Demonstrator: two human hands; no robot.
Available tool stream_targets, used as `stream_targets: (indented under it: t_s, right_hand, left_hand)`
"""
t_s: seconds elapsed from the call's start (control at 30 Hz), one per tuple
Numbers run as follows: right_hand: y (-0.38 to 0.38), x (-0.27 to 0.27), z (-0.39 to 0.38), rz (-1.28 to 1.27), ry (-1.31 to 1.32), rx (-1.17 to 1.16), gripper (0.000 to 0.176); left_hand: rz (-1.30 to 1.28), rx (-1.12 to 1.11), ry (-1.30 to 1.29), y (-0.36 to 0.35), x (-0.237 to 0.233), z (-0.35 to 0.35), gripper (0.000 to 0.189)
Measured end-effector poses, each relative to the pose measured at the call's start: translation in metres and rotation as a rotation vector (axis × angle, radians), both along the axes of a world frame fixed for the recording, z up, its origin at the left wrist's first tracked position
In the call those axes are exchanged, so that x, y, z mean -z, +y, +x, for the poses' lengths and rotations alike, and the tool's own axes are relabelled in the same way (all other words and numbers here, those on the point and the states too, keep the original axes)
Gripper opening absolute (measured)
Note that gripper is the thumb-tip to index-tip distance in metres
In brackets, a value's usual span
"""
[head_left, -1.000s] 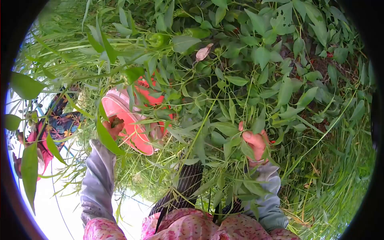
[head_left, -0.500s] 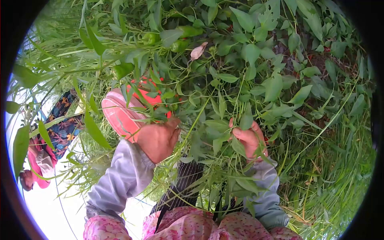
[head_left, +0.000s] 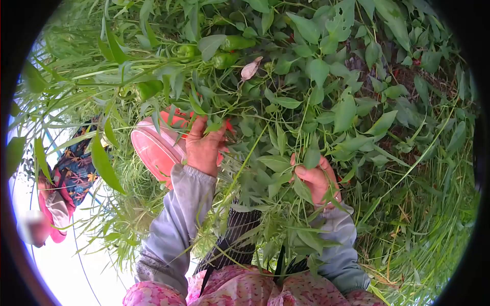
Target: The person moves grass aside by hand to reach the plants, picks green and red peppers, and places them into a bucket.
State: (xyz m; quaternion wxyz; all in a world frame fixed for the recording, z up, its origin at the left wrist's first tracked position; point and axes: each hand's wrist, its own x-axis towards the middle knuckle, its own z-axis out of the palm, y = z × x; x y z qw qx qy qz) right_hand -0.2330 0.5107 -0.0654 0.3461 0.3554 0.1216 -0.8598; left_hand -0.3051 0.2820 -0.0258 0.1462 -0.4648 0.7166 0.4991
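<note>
My left hand [head_left: 203,150] reaches over a red plastic container [head_left: 157,148], partly hidden by leaves. Its fingers are bent around a bit of green; whether that is a pepper or a leaf I cannot make out. To the right, my right hand [head_left: 317,179] is closed among the pepper plant's leaves, thumb and fingers pinching a leafy stem [head_left: 298,160]. Beyond my left hand hang several green peppers [head_left: 238,43], with another green pepper [head_left: 149,90] further left. A dry, pinkish leaf [head_left: 250,69] sits near them.
Dense pepper foliage [head_left: 344,115] fills the top and right, with long grass [head_left: 439,245] at lower right. At far left, another person [head_left: 61,204] in red and dark floral clothing is seen beside a white background. My striped trouser leg [head_left: 240,229] shows below the leaves.
My left hand has moved upward, away from my body, and its fingers now reach over the red container. My right hand stays at the same stem. The view has shifted slightly.
</note>
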Motion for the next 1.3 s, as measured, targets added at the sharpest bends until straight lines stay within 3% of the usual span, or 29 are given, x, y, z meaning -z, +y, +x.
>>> stream_targets:
  t_s: [0.2,0.23,0.3,0.47,0.63,0.73,0.9,1.03,1.2,1.3]
  right_hand:
    - [0.001,0.0,0.001,0.012,0.038,-0.047,0.034]
    - [0.0,-0.003,-0.001,0.038,0.033,-0.076,0.035]
    - [-0.002,-0.007,-0.007,0.107,0.046,-0.148,0.034]
    - [-0.015,-0.009,-0.014,0.239,0.081,-0.289,0.033]
    - [-0.018,-0.006,-0.012,0.138,-0.013,-0.315,0.047]
    - [-0.022,-0.02,-0.021,-0.096,0.008,0.036,0.044]
    - [-0.022,-0.012,-0.014,-0.07,-0.043,-0.042,0.039]
    - [-0.023,-0.014,-0.014,0.023,-0.085,-0.074,0.033]
    - [-0.02,-0.012,-0.015,-0.016,-0.077,-0.12,0.04]
    - [-0.019,-0.011,-0.014,-0.036,-0.08,-0.13,0.043]
  left_hand:
    - [-0.14,0.245,0.09,-0.021,-0.019,0.011,0.009]
    - [-0.203,0.392,0.153,-0.022,-0.024,0.016,0.008]
    - [-0.327,0.687,0.276,-0.02,-0.037,0.022,0.007]
    - [-0.372,0.851,0.069,0.012,-0.084,0.046,0.011]
    - [-0.594,1.298,0.272,0.039,-0.099,0.054,0.022]
    - [-0.555,1.303,0.283,0.05,-0.096,0.076,0.03]
    - [-0.473,1.307,0.186,0.056,-0.09,0.073,0.037]
    - [-0.637,1.438,0.149,0.052,-0.098,0.065,0.039]
    - [-0.84,1.408,0.263,0.046,-0.104,0.058,0.039]
    - [-0.747,1.412,0.258,0.042,-0.103,0.053,0.037]
